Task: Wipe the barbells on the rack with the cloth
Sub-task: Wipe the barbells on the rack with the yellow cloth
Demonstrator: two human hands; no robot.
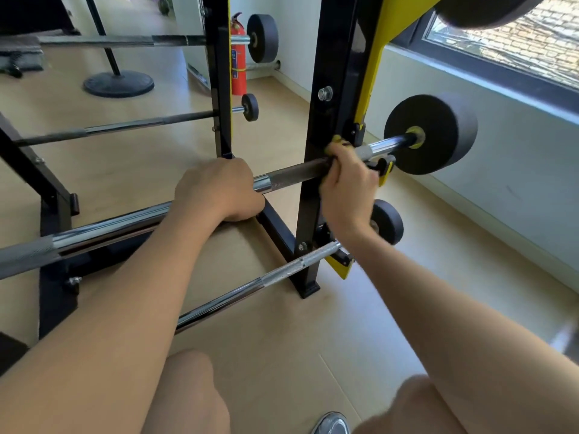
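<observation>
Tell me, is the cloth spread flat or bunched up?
Bunched up. The right hand grips the cloth round the barbell; only a small crumpled yellow edge shows above the fingers, the rest is hidden.

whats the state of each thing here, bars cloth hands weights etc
chrome and black knurled steel barbell: lies across the black steel rack, gripped by both hands
yellow cloth: bunched on that bar under the right hand
left hand: curled round the bar
right hand: grips cloth and bar
round black weight plate: mounted on the bar's end
lower chrome barbell: racked, no hand on it
red fire extinguisher: upright
</observation>
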